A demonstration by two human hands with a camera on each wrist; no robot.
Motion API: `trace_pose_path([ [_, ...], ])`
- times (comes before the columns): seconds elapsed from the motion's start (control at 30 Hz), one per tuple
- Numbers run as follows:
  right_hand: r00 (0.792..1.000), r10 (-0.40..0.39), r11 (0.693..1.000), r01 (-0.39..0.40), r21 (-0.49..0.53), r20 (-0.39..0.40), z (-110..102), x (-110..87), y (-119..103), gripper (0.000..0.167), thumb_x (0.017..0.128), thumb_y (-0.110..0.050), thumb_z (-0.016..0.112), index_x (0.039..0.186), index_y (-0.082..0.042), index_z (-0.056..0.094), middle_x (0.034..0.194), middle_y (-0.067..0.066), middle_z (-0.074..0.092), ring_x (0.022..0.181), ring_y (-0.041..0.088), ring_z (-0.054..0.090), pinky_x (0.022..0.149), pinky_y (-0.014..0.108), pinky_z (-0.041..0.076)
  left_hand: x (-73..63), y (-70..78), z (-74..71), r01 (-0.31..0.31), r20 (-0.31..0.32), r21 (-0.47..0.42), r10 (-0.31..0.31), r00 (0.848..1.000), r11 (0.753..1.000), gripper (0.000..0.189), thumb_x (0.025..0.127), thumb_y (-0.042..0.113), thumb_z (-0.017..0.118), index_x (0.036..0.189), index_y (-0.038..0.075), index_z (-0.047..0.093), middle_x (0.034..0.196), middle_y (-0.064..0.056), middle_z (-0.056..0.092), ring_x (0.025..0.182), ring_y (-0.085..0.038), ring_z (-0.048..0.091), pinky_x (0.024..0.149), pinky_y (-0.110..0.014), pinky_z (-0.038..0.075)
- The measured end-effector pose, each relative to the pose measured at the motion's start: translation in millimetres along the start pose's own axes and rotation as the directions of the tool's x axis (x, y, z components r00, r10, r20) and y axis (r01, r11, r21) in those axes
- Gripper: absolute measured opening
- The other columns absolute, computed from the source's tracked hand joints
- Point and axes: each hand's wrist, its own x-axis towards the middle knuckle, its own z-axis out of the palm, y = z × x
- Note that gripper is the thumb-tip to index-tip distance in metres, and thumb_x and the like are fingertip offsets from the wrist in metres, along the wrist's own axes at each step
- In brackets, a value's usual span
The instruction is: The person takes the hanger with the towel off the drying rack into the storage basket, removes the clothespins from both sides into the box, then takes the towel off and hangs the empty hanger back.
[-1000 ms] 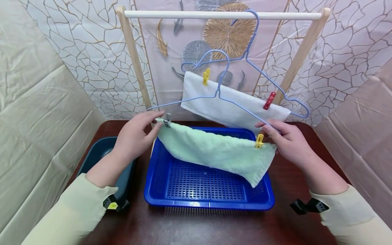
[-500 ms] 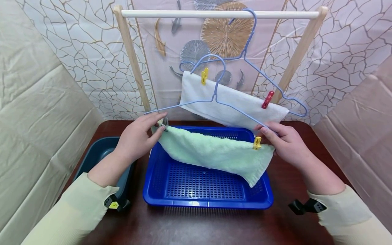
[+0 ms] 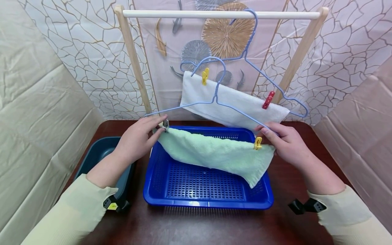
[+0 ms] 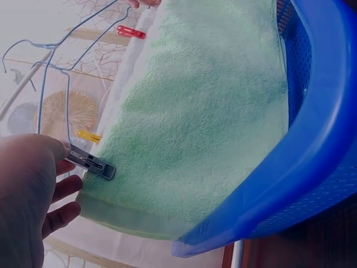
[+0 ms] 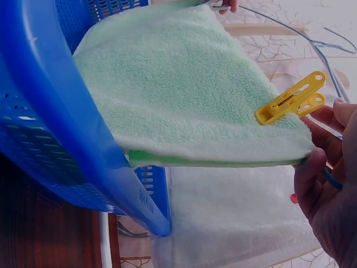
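Observation:
A pale green towel (image 3: 211,149) hangs lengthwise from a blue wire hanger (image 3: 216,92). My left hand (image 3: 134,137) pinches a grey clothespin (image 4: 92,163) at the towel's left end, thumb on its handle. In the left wrist view, its lower fingers sit loosely apart behind the towel edge. On the right, a yellow clothespin (image 5: 293,99) stands clipped on the towel's top edge. Beside it my right hand (image 3: 286,140) holds the hanger's right end between thumb and fingers, near the towel corner. The exact grip of its lower fingers is partly hidden.
Below the towel stands a blue perforated basket (image 3: 208,204). A dark teal basin (image 3: 102,146) is at left. Behind, a white towel (image 3: 226,98) with yellow (image 3: 205,76) and red clothespins (image 3: 268,100) hangs on another blue hanger (image 3: 251,37) from the rack's white rod (image 3: 183,14).
The front hanger's hook has dropped slightly and shifted left. My left fingers have closed onto the grey clothespin, which stood just off the fingertips before. The right hand keeps its hold.

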Motion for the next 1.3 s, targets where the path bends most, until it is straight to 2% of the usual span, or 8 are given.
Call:
trace_pose_path([
  [0.13, 1.0, -0.004, 1.0, 0.004, 0.0, 0.002, -0.2, 0.3, -0.1, 0.021, 0.104, -0.014, 0.051, 0.114, -0.007, 0.069, 0.091, -0.008, 0.068, 0.071, 0.011, 0.064, 0.046, 0.029, 0.048, 0.0, -0.5, 0.4, 0.004, 0.005, -0.01, -0.004, 1.0, 1.0, 0.046, 0.098, 0.025, 0.064, 0.144, 0.019, 0.055, 0.137, -0.006, 0.06, 0.129, -0.026, 0.052, 0.1, -0.047, 0.048],
  [0.27, 1.0, -0.001, 1.0, 0.001, -0.001, 0.001, 0.0, 0.3, 0.5, 0.021, 0.104, -0.014, 0.051, 0.113, -0.005, 0.068, 0.09, -0.007, 0.068, 0.071, 0.011, 0.064, 0.046, 0.029, 0.048, 0.3, -0.4, 0.8, 0.019, 0.019, -0.022, -0.019, 1.0, 1.0, 0.042, 0.1, 0.026, 0.061, 0.141, 0.018, 0.057, 0.137, -0.005, 0.06, 0.127, -0.026, 0.052, 0.096, -0.046, 0.05],
  [0.5, 1.0, -0.008, 1.0, 0.008, 0.001, -0.001, 0.9, 0.8, 2.2, 0.021, 0.104, -0.014, 0.051, 0.112, -0.005, 0.069, 0.091, -0.007, 0.069, 0.074, 0.01, 0.066, 0.049, 0.028, 0.05, 0.7, 0.8, 1.8, 0.055, 0.046, -0.048, -0.052, 0.998, 0.997, 0.037, 0.101, 0.027, 0.059, 0.136, 0.016, 0.059, 0.128, -0.006, 0.063, 0.104, -0.022, 0.057, 0.082, -0.042, 0.053],
  [0.77, 1.0, -0.02, 1.0, 0.02, -0.003, 0.005, 2.0, 1.5, 3.6, 0.022, 0.104, -0.013, 0.051, 0.111, -0.003, 0.069, 0.092, -0.006, 0.069, 0.077, 0.007, 0.067, 0.05, 0.03, 0.051, 0.1, 0.7, 4.1, 0.046, 0.065, -0.056, -0.043, 0.997, 0.997, 0.03, 0.1, 0.025, 0.06, 0.128, 0.015, 0.062, 0.127, -0.006, 0.063, 0.113, -0.025, 0.059, 0.092, -0.046, 0.051],
  [0.9, 1.0, -0.026, 1.0, 0.026, -0.002, 0.005, 2.4, 1.7, 4.2, 0.022, 0.104, -0.013, 0.051, 0.111, -0.002, 0.069, 0.094, -0.006, 0.069, 0.078, 0.007, 0.067, 0.051, 0.028, 0.051, -0.9, 1.1, 4.4, 0.058, 0.06, -0.06, -0.054, 0.997, 0.997, 0.028, 0.1, 0.024, 0.059, 0.126, 0.014, 0.061, 0.125, -0.007, 0.063, 0.111, -0.026, 0.059, 0.091, -0.047, 0.051],
  [1.13, 0.999, -0.031, 0.999, 0.031, 0.005, 0.004, 3.2, 2.1, 4.9, 0.022, 0.104, -0.012, 0.051, 0.111, -0.001, 0.069, 0.096, 0.008, 0.069, 0.078, 0.006, 0.067, 0.052, 0.026, 0.051, -3.2, 2.4, 5.3, 0.078, 0.046, -0.069, -0.075, 0.996, 0.995, 0.026, 0.101, 0.023, 0.058, 0.125, 0.013, 0.059, 0.123, -0.007, 0.062, 0.106, -0.026, 0.059, 0.086, -0.046, 0.051],
  [1.3, 1.0, -0.03, 0.999, 0.03, 0.011, 0.004, 3.8, 2.2, 6.0, 0.021, 0.104, -0.011, 0.051, 0.11, -0.003, 0.069, 0.098, 0.018, 0.069, 0.081, 0.006, 0.068, 0.058, 0.023, 0.053, -4.6, 2.5, 6.2, 0.091, 0.041, -0.093, -0.087, 0.995, 0.992, 0.026, 0.102, 0.022, 0.057, 0.126, 0.012, 0.058, 0.124, -0.008, 0.061, 0.107, -0.025, 0.059, 0.085, -0.045, 0.053],
])
